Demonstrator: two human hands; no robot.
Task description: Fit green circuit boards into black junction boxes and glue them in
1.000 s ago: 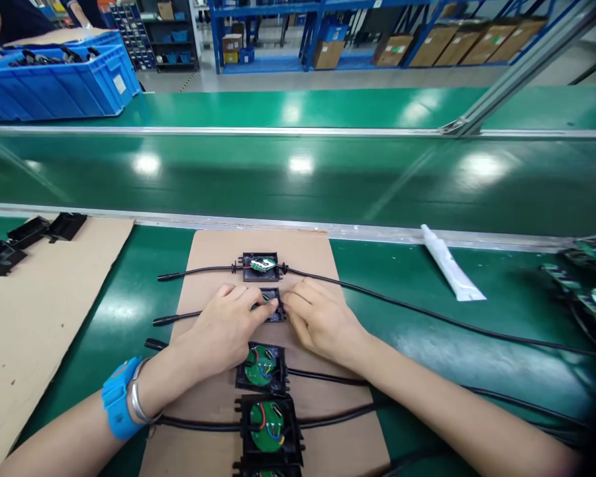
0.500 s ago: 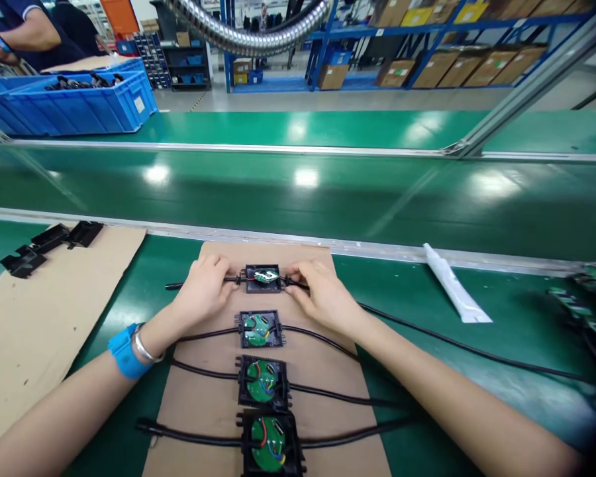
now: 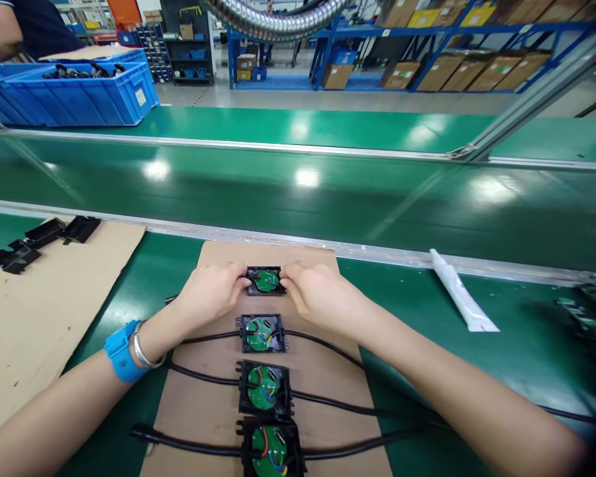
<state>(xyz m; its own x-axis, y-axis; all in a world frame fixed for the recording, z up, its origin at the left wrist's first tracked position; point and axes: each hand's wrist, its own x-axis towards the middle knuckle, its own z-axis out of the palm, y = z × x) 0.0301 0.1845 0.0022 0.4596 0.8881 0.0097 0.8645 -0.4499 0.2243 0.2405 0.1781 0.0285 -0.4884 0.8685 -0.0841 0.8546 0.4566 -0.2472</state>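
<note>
At the far end of a cardboard sheet (image 3: 218, 404) lies a small black plastic housing (image 3: 251, 290) with a round green circuit board (image 3: 267, 281) in it. My left hand (image 3: 216, 288) pinches the black cable at the housing's left edge, and my right hand (image 3: 312, 286) does the same at the right edge. Fingers cover both cable entries. Nearer to me, several similar housings stand in a column: one (image 3: 278, 324) just below my hands, another (image 3: 285, 381), and the nearest (image 3: 293, 450). Each holds a green board with coloured wires, and black cables run out on both sides.
A white tube (image 3: 461, 291) lies on the green table to the right, near loose circuit boards (image 3: 583, 315). Black plastic covers (image 3: 44, 232) rest on another cardboard sheet (image 3: 44, 324) at left. Beyond the metal rail stand blue bins (image 3: 94, 99) and a person (image 3: 34, 30).
Both hands have moved in from the cables to the housing's edges. The green board, tilted before, now lies flat inside the housing. The view has shifted slightly.
</note>
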